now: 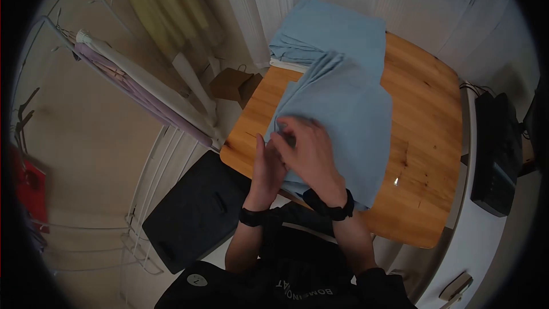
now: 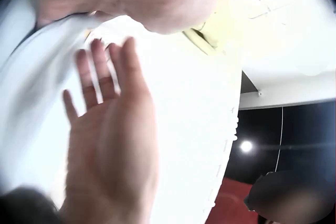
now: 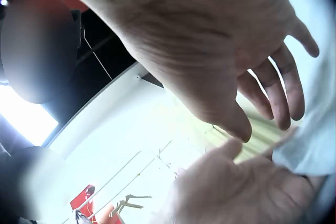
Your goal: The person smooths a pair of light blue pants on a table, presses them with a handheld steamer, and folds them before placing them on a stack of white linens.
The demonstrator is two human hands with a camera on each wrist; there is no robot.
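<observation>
A light blue cloth (image 1: 349,120), folded with bunched pleats along its upper left side, lies on the wooden table. The right hand (image 1: 313,151) is over the cloth's left part, fingers bent loosely, with nothing seen between them. Beside it, at the cloth's left edge, the left hand (image 1: 269,174) is held palm up. In the left wrist view the left hand (image 2: 113,145) has its fingers extended and apart, next to the cloth (image 2: 37,98). The right wrist view has the right hand (image 3: 210,50) with spread, slightly bent fingers near the cloth (image 3: 315,134).
Another folded blue cloth stack (image 1: 343,31) sits at the back of the wooden table (image 1: 426,137). To the left are a drying rack (image 1: 154,177) with hung garments, a black case (image 1: 197,212) and a brown paper bag (image 1: 229,84). A black device (image 1: 494,154) stands at the right.
</observation>
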